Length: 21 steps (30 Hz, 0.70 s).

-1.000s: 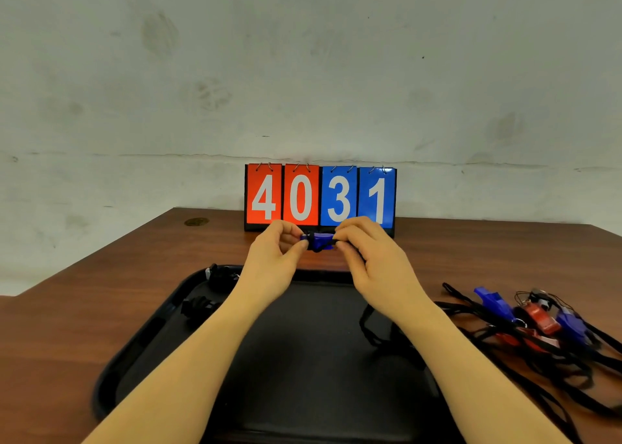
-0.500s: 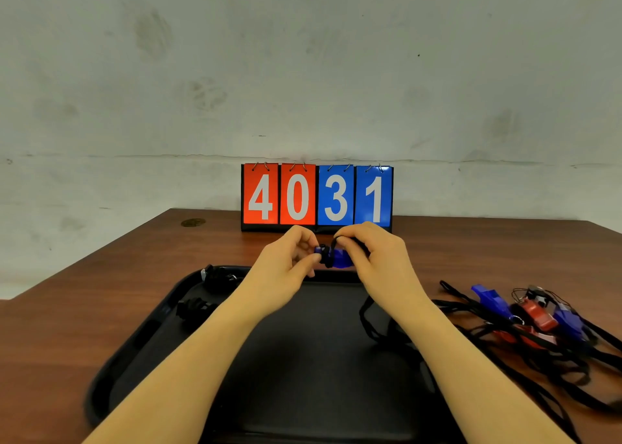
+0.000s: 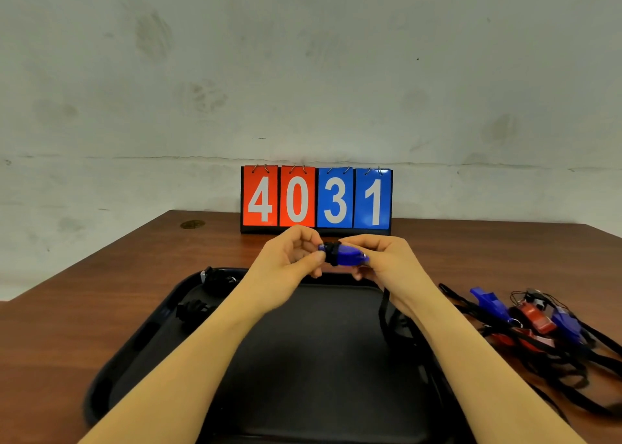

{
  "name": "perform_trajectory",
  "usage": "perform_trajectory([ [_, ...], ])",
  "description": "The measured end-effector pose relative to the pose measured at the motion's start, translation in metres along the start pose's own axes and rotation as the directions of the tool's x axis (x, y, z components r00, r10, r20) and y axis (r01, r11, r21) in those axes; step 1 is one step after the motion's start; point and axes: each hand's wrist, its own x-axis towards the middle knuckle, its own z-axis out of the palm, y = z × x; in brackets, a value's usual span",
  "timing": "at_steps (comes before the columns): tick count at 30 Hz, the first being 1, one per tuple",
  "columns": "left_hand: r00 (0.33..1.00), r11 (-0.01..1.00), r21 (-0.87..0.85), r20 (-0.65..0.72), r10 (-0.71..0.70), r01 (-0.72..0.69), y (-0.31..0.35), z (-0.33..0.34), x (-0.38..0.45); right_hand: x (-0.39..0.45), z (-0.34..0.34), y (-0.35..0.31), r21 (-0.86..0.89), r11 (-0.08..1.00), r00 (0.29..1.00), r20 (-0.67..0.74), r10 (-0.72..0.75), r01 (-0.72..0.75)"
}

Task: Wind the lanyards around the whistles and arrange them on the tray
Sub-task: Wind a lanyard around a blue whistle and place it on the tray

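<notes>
Both hands hold a blue whistle (image 3: pixel 348 256) in the air above the far edge of the black tray (image 3: pixel 134 349). My left hand (image 3: pixel 286 268) pinches its left end, where a few turns of black lanyard wrap it. My right hand (image 3: pixel 387 262) grips its right end, and the loose lanyard (image 3: pixel 383 312) hangs from that hand onto the tray. Two wound whistles (image 3: pixel 215 280) (image 3: pixel 193 310) lie in the tray's far left corner. Unwound blue whistles (image 3: pixel 489 304) and red whistles (image 3: pixel 535 315) lie tangled in black lanyards on the table at the right.
A flip scoreboard (image 3: pixel 316 199) reading 4031 stands at the back of the brown wooden table (image 3: pixel 67 309), against a grey wall. The lanyard tangle (image 3: pixel 572 369) spreads toward the right edge of the table.
My hands have turned the whistle so more of its blue body shows, lying level between them. The lanyard wraps now sit near its left end. The view shifted slightly.
</notes>
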Motion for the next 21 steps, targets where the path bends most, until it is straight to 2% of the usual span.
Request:
perform_trajectory([
  [3,0.993,0.988,-0.152,-0.112,-0.037,0.020,-0.001,0.000,0.001,-0.001,0.003,0.002,-0.103,0.995,0.997,0.073,-0.008,0.015],
  [5,0.986,0.982,-0.188,-0.158,-0.057,0.026,-0.002,-0.001,0.002,-0.003,0.006,0.003,-0.153,0.987,0.992,0.125,-0.024,0.043],
  [9,0.971,0.991,-0.124,-0.223,-0.082,0.055,-0.003,0.000,0.004,-0.004,0.010,0.001,-0.267,0.959,0.981,0.190,-0.039,0.090],
  [15,0.943,0.996,-0.012,-0.321,-0.087,0.088,-0.008,-0.002,0.007,-0.007,0.011,-0.004,-0.382,0.909,0.972,0.217,-0.087,0.167],
  [21,0.926,0.993,0.043,-0.368,-0.087,0.110,-0.009,-0.003,0.007,-0.008,0.012,-0.008,-0.567,0.778,0.963,0.179,-0.203,0.270],
])
